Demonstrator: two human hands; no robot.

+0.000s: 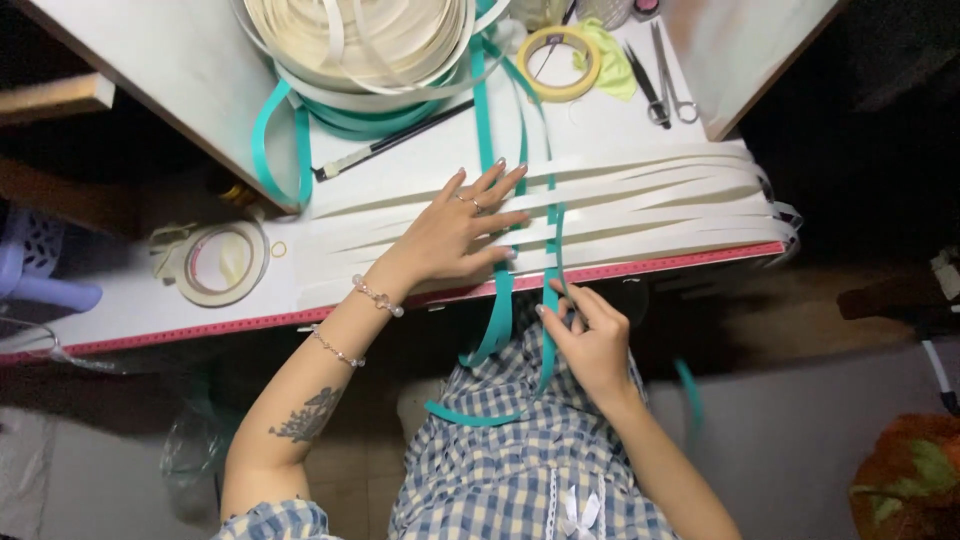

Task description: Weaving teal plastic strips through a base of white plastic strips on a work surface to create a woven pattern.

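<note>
Nearest, below the table edge (200, 330), the right hand (590, 345) pinches a teal strip (549, 330) between thumb and fingers, over the checked lap. That strip runs up across the edge and threads through the white strips (650, 205) lying side by side on the table. The left hand (462, 228) presses flat on them, fingers spread, holding nothing. Left of it lies a tape roll (222, 262) with bare tabletop around. Farther back sit a coil of white strip (365, 40), a yellow tape ring (558, 62) and scissors (668, 85) near the right edge.
</note>
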